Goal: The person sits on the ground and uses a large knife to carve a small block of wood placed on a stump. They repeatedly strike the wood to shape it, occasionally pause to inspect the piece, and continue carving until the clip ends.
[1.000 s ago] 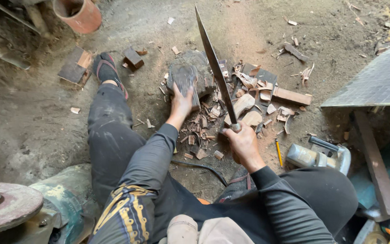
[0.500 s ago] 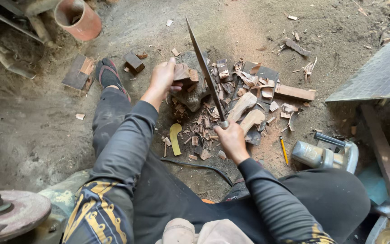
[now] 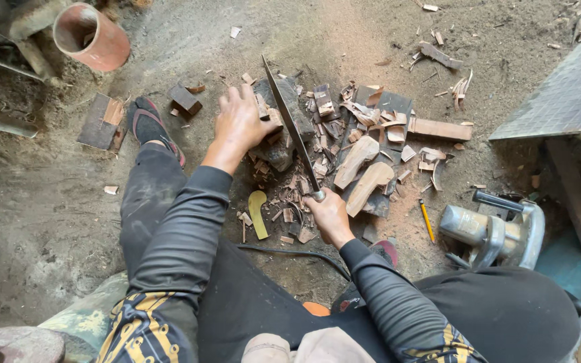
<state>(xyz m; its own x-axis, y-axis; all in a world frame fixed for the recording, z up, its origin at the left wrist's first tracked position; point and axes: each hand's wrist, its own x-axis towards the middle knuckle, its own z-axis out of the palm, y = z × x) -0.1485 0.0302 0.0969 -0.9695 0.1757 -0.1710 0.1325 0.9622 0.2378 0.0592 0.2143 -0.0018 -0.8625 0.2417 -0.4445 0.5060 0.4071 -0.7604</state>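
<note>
From the head view, the person sits on the dirt floor (image 3: 48,222). The left hand (image 3: 240,124) presses down on a small wood block (image 3: 267,124) resting on a dark chopping stump (image 3: 284,121), its grip clasped over the piece. The right hand (image 3: 331,216) has its grip clenched round the handle of a long machete (image 3: 290,128), blade angled against the block. Wood chips (image 3: 364,134) lie around the stump; a circular saw (image 3: 495,228) sits off to the right.
</note>
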